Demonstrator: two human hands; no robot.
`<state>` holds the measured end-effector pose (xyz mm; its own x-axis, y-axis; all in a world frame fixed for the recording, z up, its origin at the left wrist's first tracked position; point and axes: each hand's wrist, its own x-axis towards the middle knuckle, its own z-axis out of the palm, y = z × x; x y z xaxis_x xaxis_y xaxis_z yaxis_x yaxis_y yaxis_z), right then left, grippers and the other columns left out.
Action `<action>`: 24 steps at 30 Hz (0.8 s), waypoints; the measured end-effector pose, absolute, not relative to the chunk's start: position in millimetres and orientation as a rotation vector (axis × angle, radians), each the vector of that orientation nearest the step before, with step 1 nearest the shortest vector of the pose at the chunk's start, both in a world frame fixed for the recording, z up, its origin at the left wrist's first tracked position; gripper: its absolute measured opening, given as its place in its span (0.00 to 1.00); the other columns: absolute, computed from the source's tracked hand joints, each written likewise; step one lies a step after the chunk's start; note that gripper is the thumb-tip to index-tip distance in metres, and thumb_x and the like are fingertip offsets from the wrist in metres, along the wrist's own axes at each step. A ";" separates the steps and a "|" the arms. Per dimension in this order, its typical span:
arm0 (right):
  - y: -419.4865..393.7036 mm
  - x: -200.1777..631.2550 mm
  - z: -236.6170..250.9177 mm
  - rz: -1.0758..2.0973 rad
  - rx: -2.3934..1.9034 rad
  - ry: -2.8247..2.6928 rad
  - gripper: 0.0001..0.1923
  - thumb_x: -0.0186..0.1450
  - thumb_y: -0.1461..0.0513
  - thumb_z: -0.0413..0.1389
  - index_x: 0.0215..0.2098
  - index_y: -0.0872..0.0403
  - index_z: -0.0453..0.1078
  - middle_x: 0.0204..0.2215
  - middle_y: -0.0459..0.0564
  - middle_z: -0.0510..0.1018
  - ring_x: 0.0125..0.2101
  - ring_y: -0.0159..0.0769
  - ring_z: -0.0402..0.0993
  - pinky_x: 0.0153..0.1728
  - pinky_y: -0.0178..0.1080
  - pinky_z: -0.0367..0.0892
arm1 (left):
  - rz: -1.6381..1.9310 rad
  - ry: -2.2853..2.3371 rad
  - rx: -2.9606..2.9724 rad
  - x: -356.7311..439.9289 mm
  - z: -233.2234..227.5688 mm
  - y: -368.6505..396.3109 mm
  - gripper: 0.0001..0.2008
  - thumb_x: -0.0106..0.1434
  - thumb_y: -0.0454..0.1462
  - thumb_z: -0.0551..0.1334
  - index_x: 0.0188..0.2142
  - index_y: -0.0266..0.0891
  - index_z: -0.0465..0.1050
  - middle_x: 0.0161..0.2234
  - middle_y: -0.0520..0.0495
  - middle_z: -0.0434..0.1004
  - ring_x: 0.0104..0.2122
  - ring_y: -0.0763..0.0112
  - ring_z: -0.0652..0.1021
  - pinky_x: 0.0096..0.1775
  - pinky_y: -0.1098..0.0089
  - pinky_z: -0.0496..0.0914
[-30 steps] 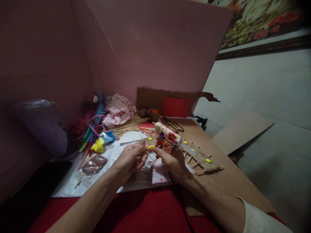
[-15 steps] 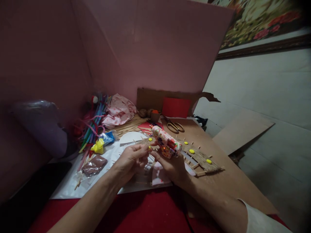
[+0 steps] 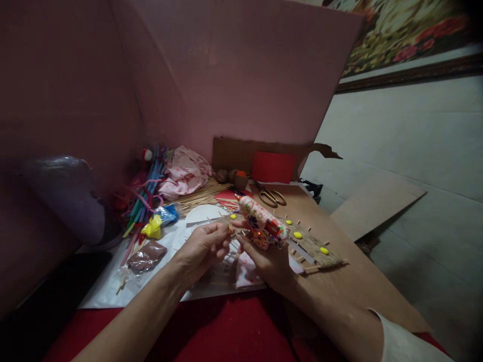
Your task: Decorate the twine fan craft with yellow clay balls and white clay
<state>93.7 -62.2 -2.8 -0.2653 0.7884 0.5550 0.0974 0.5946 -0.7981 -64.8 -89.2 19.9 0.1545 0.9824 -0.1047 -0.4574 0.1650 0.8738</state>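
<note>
While my right hand (image 3: 268,259) has its grip clenched around the flower-patterned white glue gun (image 3: 263,223) above the woven straw mat (image 3: 313,246), my left hand (image 3: 202,249) pinches a small yellow bead (image 3: 230,230) at its nozzle.

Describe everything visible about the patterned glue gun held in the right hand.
The small glue gun with a white, flower-patterned casing looks like plastic, printed in red, dark and green patches, with a tiny red light glowing low on its body. It lies tilted, its rounded barrel slanting up and away to the left. The right hand grips it from below. Its front end sits close to the left hand, whose fingertips pinch a thin wooden stick. It hangs above the woven twine mat.
</note>
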 end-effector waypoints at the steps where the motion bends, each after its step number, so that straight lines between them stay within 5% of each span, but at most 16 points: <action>1: -63.1 93.0 0.2 0.823 -0.724 -1.692 0.13 0.61 0.59 0.56 0.44 0.51 0.72 0.29 0.48 0.78 0.24 0.35 0.74 0.28 0.38 0.72 | 1.214 0.808 0.812 -65.8 20.2 -88.9 0.11 0.56 0.39 0.66 0.34 0.31 0.75 0.22 0.52 0.64 0.18 0.85 0.60 0.19 0.80 0.53; 6: -60.8 87.4 5.6 0.969 -0.840 -1.510 0.10 0.58 0.58 0.59 0.36 0.56 0.73 0.23 0.47 0.76 0.21 0.33 0.71 0.22 0.35 0.68 | 1.253 0.761 0.784 -69.6 23.5 -88.8 0.12 0.55 0.32 0.66 0.40 0.32 0.74 0.28 0.48 0.69 0.23 0.82 0.67 0.23 0.81 0.60; 8: -57.8 85.4 5.1 1.012 -0.853 -1.455 0.11 0.57 0.59 0.59 0.37 0.56 0.73 0.28 0.48 0.77 0.19 0.31 0.70 0.21 0.34 0.67 | 1.290 0.783 0.797 -70.0 24.1 -88.7 0.13 0.53 0.31 0.67 0.40 0.32 0.74 0.27 0.50 0.68 0.22 0.82 0.66 0.23 0.81 0.60; 11: -53.2 84.2 3.7 1.014 -0.812 -1.417 0.12 0.57 0.60 0.59 0.39 0.55 0.72 0.34 0.49 0.78 0.20 0.29 0.70 0.22 0.34 0.66 | 1.286 0.811 0.841 -70.5 22.3 -88.2 0.07 0.54 0.35 0.67 0.31 0.32 0.73 0.19 0.54 0.62 0.17 0.85 0.60 0.19 0.82 0.55; 15: -50.5 84.3 4.7 1.048 -0.801 -1.394 0.10 0.57 0.60 0.60 0.36 0.55 0.72 0.33 0.49 0.77 0.20 0.29 0.68 0.21 0.33 0.64 | 1.264 0.826 0.807 -73.4 21.2 -87.5 0.14 0.57 0.43 0.64 0.27 0.32 0.72 0.14 0.59 0.51 0.13 0.86 0.51 0.14 0.80 0.46; 20: -55.8 87.1 15.3 1.231 -0.773 -1.435 0.13 0.56 0.56 0.60 0.34 0.56 0.71 0.24 0.46 0.75 0.17 0.28 0.65 0.17 0.32 0.61 | 1.428 0.947 0.770 -83.7 34.1 -86.0 0.14 0.50 0.34 0.69 0.36 0.32 0.73 0.25 0.48 0.72 0.17 0.84 0.65 0.16 0.82 0.55; 24: -58.2 91.9 22.8 1.423 -0.790 -1.594 0.16 0.58 0.51 0.58 0.34 0.57 0.72 0.14 0.41 0.67 0.15 0.28 0.62 0.17 0.32 0.59 | 1.639 1.061 0.778 -97.6 44.4 -82.1 0.14 0.44 0.31 0.71 0.31 0.31 0.72 0.24 0.50 0.72 0.14 0.86 0.63 0.15 0.83 0.55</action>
